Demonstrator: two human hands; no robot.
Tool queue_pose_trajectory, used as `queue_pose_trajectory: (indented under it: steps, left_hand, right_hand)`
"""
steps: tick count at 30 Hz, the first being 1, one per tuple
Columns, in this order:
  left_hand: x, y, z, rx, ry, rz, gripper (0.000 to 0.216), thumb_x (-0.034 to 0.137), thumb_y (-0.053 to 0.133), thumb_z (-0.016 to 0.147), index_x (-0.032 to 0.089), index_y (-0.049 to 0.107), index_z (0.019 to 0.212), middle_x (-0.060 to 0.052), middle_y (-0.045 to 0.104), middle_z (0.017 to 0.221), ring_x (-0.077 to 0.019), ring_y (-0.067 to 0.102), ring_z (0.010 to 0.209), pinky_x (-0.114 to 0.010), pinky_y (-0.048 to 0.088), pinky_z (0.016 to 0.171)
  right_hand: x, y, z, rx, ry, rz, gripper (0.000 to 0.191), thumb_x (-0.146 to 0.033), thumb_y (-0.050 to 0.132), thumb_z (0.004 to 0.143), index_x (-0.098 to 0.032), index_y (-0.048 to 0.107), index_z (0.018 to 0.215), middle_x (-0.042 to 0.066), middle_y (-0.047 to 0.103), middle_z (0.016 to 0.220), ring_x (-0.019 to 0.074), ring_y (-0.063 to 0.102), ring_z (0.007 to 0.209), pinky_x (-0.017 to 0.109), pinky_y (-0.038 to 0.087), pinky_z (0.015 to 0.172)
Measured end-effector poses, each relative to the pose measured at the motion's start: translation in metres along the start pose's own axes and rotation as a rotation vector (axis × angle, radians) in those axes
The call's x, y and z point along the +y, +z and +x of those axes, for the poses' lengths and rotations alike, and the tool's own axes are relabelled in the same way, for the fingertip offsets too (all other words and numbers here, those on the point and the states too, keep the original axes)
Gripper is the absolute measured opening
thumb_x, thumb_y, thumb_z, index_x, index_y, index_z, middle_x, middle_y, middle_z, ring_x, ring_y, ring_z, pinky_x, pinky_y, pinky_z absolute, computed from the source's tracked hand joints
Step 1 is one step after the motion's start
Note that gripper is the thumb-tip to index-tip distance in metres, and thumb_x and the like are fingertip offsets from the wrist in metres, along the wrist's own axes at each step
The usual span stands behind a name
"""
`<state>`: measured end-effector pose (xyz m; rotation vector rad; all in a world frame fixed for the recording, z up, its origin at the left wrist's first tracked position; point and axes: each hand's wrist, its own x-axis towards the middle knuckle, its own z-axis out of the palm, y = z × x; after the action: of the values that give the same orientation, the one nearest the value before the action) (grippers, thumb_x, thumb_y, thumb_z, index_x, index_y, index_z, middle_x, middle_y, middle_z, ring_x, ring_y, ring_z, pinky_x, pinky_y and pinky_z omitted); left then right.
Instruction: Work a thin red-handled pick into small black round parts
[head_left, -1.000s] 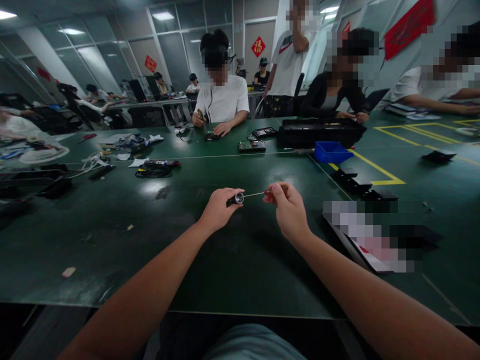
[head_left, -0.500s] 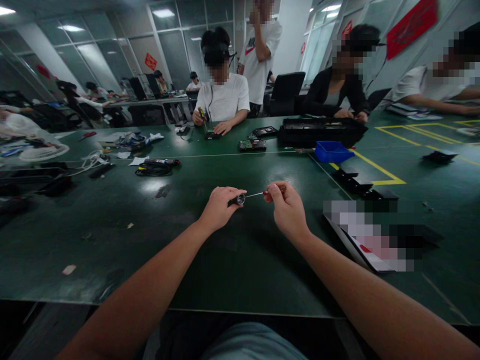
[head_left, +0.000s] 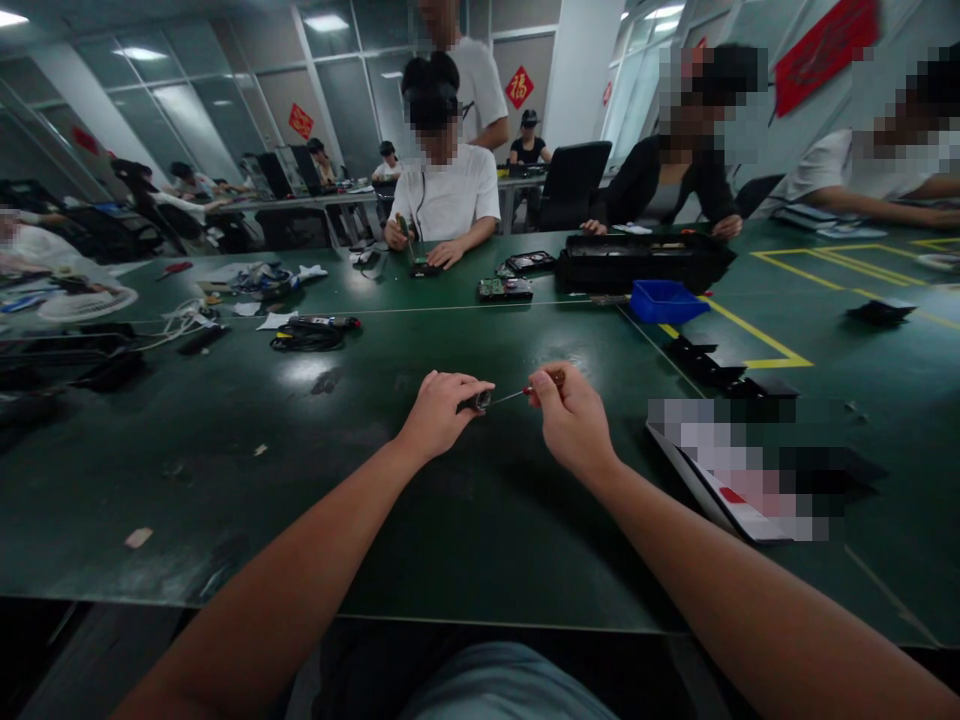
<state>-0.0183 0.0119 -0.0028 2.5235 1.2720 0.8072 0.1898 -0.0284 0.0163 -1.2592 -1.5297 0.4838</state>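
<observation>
My left hand point(head_left: 442, 412) is closed around a small dark cylindrical part point(head_left: 475, 402), its round, shiny end turned toward my other hand. Most of that part is hidden by my fingers, so its kind does not show. In my right hand point(head_left: 571, 412) is a screwdriver point(head_left: 512, 396) with a reddish handle and a thin metal shaft. The shaft points left at the part's open end; I cannot tell whether the tip touches it. Both hands are above the green table point(head_left: 450, 520).
A blue bin point(head_left: 669, 301) and a long black casing point(head_left: 645, 264) stand ahead to the right. Black brackets point(head_left: 712, 370) and a blurred booklet point(head_left: 720, 480) lie at right. Bundled cable point(head_left: 315, 335) lies left. A co-worker point(head_left: 442, 190) sits opposite, near a circuit-board device point(head_left: 505, 289).
My right hand has shifted slightly left and the screwdriver's angle has changed a little. The part in my left hand has turned slightly. Behind, a standing person has moved left.
</observation>
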Motion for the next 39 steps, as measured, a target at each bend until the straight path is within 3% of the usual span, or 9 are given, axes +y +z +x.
queue_pose_trajectory:
  steps: [14,20,27,33,39]
  left_hand:
    - [0.0038,0.0012,0.0001,0.054,-0.031,-0.12,0.039,0.02,0.072,0.087,0.024,0.066,0.125,-0.006,0.07,0.123,-0.0243,0.061,0.114,-0.045,0.043,0.103]
    - [0.0038,-0.0001,-0.0009,0.071,-0.079,-0.137,0.041,0.022,0.073,0.087,0.025,0.065,0.127,-0.005,0.07,0.123,-0.0242,0.06,0.115,-0.044,0.043,0.103]
    - [0.0021,0.0011,-0.0008,0.076,-0.064,-0.144,0.039,0.021,0.073,0.087,0.024,0.066,0.126,-0.004,0.07,0.122,-0.0237,0.061,0.114,-0.043,0.044,0.102]
    - [-0.0009,0.0028,-0.0014,0.074,-0.055,-0.138,0.041,0.021,0.074,0.086,0.025,0.066,0.126,-0.005,0.07,0.122,-0.0239,0.061,0.114,-0.044,0.045,0.102]
    - [-0.0003,0.0021,-0.0011,0.073,-0.056,-0.146,0.04,0.02,0.073,0.086,0.024,0.067,0.125,-0.005,0.07,0.122,-0.0244,0.061,0.114,-0.045,0.046,0.102]
  right_hand:
    - [0.0016,0.0035,-0.0017,0.011,0.015,0.106,0.024,-0.042,0.05,0.099,-0.021,0.062,0.095,0.003,0.072,0.081,0.0192,0.069,0.077,0.033,0.05,0.072]
    - [-0.0052,-0.0019,-0.0007,0.006,0.035,-0.045,0.035,-0.053,0.062,0.091,-0.021,0.065,0.077,0.0,0.066,0.06,0.0166,0.06,0.055,0.03,0.043,0.057]
    - [-0.0024,-0.0005,-0.0041,-0.046,-0.128,0.003,0.014,-0.032,0.055,0.095,-0.022,0.063,0.099,0.004,0.072,0.088,0.0194,0.068,0.079,0.031,0.048,0.072]
    - [-0.0026,-0.0022,-0.003,-0.104,-0.077,-0.044,0.031,-0.042,0.044,0.102,-0.023,0.063,0.086,-0.002,0.057,0.063,0.0157,0.056,0.058,0.03,0.039,0.059]
    - [-0.0051,-0.0011,-0.0038,-0.105,-0.088,0.012,0.018,-0.031,0.046,0.098,-0.023,0.062,0.096,0.001,0.065,0.078,0.0165,0.06,0.068,0.03,0.042,0.063]
